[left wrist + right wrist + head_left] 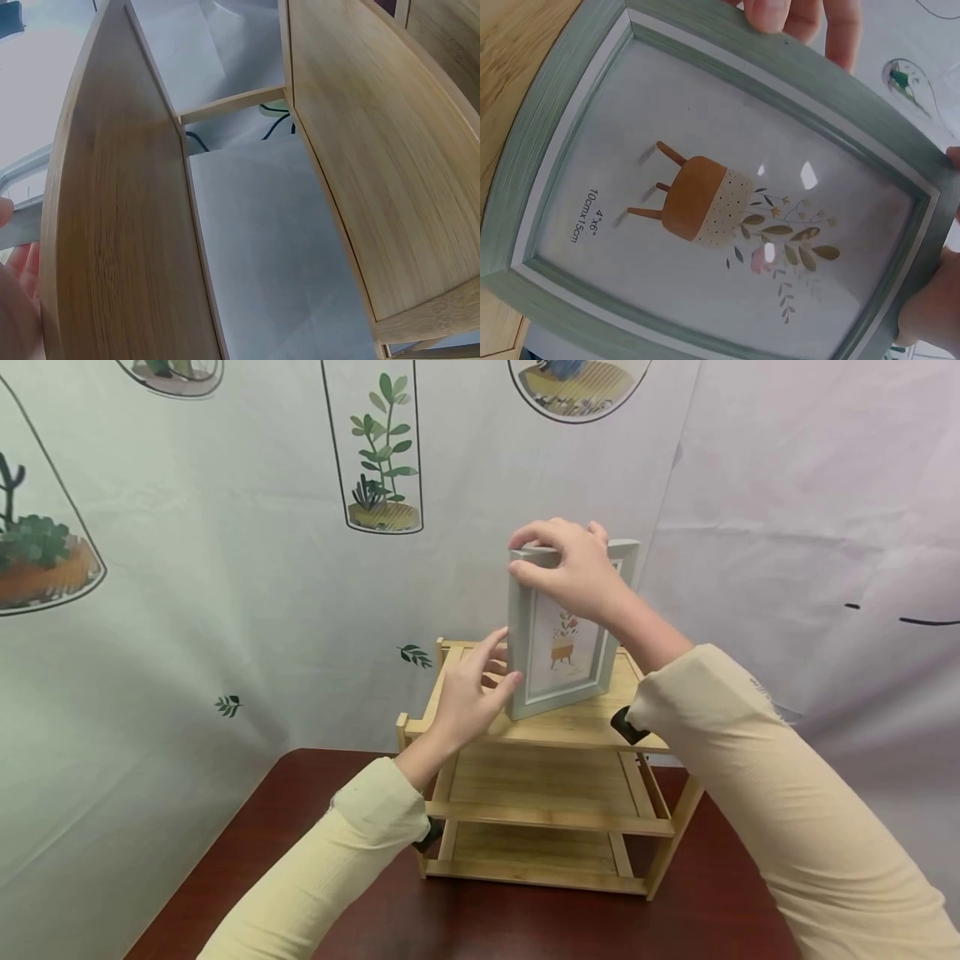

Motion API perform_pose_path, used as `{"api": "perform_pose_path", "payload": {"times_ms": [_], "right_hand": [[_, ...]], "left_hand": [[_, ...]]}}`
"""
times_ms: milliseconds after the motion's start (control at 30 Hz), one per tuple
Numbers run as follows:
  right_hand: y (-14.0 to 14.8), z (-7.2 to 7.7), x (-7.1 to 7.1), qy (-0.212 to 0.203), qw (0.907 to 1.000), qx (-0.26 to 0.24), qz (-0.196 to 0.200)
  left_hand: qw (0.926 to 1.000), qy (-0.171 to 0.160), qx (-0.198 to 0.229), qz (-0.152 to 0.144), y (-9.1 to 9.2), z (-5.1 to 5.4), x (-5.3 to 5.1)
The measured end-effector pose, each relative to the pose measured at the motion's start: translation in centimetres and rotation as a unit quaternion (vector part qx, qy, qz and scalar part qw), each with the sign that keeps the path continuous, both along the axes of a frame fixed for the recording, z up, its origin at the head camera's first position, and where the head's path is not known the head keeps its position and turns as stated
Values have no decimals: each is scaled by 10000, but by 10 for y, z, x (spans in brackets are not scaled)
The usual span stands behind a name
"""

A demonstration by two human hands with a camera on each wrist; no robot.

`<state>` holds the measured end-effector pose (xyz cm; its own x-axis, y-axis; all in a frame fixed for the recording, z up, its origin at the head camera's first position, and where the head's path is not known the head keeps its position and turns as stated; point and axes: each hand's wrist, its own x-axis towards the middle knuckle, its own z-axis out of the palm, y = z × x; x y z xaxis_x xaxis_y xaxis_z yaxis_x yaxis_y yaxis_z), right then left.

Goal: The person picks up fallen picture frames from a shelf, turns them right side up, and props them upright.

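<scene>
A pale grey-green picture frame [523,635] with a potted-plant print stands upright on the top board of a wooden three-tier shelf [555,731]. From above, my right hand [573,564] grips its top edge at the left corner, thumb on the near side. My left hand [468,689] holds the left side edge lower down, with the thumb at the front and the fingers partly hidden behind. The right wrist view shows the frame's face [630,187] close up, printed "4"x6"", with left-hand fingers [769,11] at one edge. Shelf boards [127,210] fill much of the left wrist view.
The shelf stands on a dark red table [360,910]. Behind it hangs a white cloth [262,568] printed with plants in glass jars. Corner posts [402,727] rise slightly above the top board. Dark wrist straps [628,727] sit by the cuffs.
</scene>
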<state>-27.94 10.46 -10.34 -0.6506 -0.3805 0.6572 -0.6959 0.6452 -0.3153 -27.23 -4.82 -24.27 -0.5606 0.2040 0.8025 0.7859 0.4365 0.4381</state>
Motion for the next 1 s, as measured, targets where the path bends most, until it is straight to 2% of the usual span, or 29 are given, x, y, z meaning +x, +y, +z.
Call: {"api": "perform_pose_path", "payload": {"times_ms": [133,333,567,733,867,1000], "right_hand": [[5,0,-2,-102,9996,-197,193],[13,-1,-4,-240,9970,-535,497],[17,-3,-5,-851,9865,-1119,838],[18,-3,-5,-929,9845,-1205,875],[19,-3,-5,-949,9842,-1199,887],[20,-2,-6,-965,9845,-1153,902]], "left_hand": [[9999,67,-95,10,-2,-2,2],[9993,181,-165,266,-6,-4,1],[9985,153,-367,371,-10,-5,1],[9953,-285,-897,249,-10,-2,1],[9854,-795,-1500,98,-8,3,-2],[9755,-1174,-1863,-6,-6,7,-7]]}}
